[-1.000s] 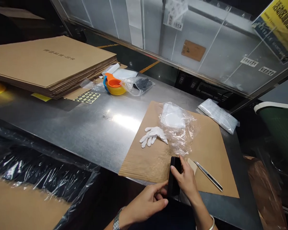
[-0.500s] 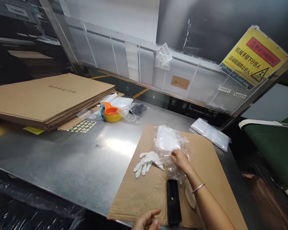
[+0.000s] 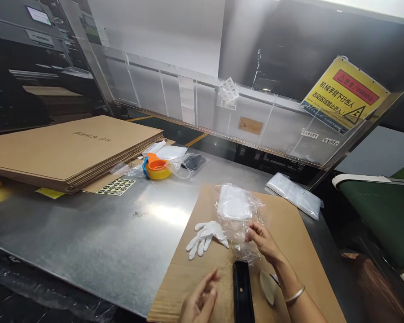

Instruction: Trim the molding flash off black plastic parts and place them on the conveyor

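Observation:
My right hand [image 3: 263, 241], with its fingertips pinched together, grips the edge of a crumpled clear plastic bag [image 3: 239, 235]. A white folded stack [image 3: 234, 202] shows at the bag's far end. At the lower edge my left hand [image 3: 200, 299] is held open and empty, fingers stretched out and slightly blurred. Between the hands lies a long black tray-like part [image 3: 242, 291] with a small hole; its near end is cut off by the frame. A white glove [image 3: 207, 238] rests left of the bag. Beside my right forearm is a pale oval object [image 3: 267, 287], partly hidden.
Beneath everything is a cardboard sheet [image 3: 178, 287] on a metal table [image 3: 87, 242]. A cardboard stack [image 3: 70, 143], a sticker sheet [image 3: 116, 186], tape rolls [image 3: 157, 169] and a bagged black item [image 3: 192, 162] stand left. A plastic packet [image 3: 294, 195] lies right; a warning sign [image 3: 346, 96] hangs above.
My right hand has drawn back a little toward me and right, fingers still on the plastic. The left hand has shifted slightly left and up. The view has tilted upward.

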